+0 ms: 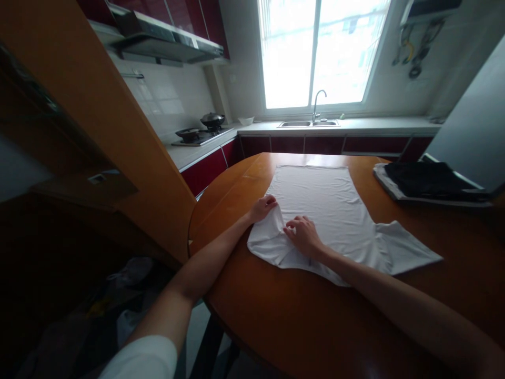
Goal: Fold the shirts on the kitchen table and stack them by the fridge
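A white T-shirt (319,195) lies spread on the wooden table, its hem toward the window. Its right-hand sleeve sticks out flat over the tabletop, while the left-hand side is folded inward near my hands. My left hand (262,208) pinches the shirt's left edge, lifting a bit of cloth between thumb and fingers. Close by, my right hand (304,235) rests on the shirt near the folded part, fingers bent and the fingertips at the raised cloth. Whether the right fingers grip any fabric is hard to make out.
The round-edged wooden table (252,295) fills the foreground. On its right lies a stack of folded dark and light clothes (430,181). A counter with a sink (310,124) and a stove (201,137) runs behind. An orange wooden panel (130,131) stands at the left.
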Available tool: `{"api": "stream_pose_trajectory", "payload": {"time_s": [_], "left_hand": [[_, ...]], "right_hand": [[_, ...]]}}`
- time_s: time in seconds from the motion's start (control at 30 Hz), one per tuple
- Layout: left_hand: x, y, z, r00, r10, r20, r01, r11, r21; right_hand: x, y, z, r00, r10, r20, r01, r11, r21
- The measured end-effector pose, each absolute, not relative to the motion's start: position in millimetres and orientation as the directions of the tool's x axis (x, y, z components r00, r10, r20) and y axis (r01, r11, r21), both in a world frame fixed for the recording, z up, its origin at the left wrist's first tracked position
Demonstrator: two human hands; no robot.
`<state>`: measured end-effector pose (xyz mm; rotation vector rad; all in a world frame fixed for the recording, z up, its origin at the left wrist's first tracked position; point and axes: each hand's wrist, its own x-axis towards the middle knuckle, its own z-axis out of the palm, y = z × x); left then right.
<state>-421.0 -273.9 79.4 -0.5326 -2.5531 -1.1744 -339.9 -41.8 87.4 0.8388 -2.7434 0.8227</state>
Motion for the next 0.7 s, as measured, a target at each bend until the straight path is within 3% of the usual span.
{"api": "stream_pose_trajectory", "payload": {"time_s": [0.17, 0.37, 0.5, 0.6, 0.7], "left_hand": [[-417.1, -276.7, 82.5, -0.932, 0.192, 0.307, 0.362, 0.503, 0.785], [-419.5, -278.5, 81.0, -0.926, 0.199, 0.322, 0.379, 0.489, 0.786], [-419.1, -278.1, 81.7, -0.916, 0.183, 0.356, 0.398, 0.523, 0.754], [-418.1, -277.5, 82.4, -0.921, 0.141, 0.364, 0.379, 0.542, 0.75], [-416.9, -276.0, 82.5, -0.919, 0.131, 0.371, 0.38, 0.539, 0.752]], "right_hand": [[-343.7, -46.8, 86.3, -0.856, -0.443, 0.268, -0.514, 0.664, -0.543], [-343.6, -48.5, 88.9, -0.864, -0.441, 0.242, -0.49, 0.631, -0.601], [-345.3, -48.9, 86.8, -0.844, -0.414, 0.34, -0.533, 0.582, -0.614], [-347.7, -49.3, 84.5, -0.835, -0.338, 0.435, -0.55, 0.467, -0.692], [-350.5, -50.1, 82.1, -0.853, -0.293, 0.432, -0.517, 0.353, -0.78]]}}
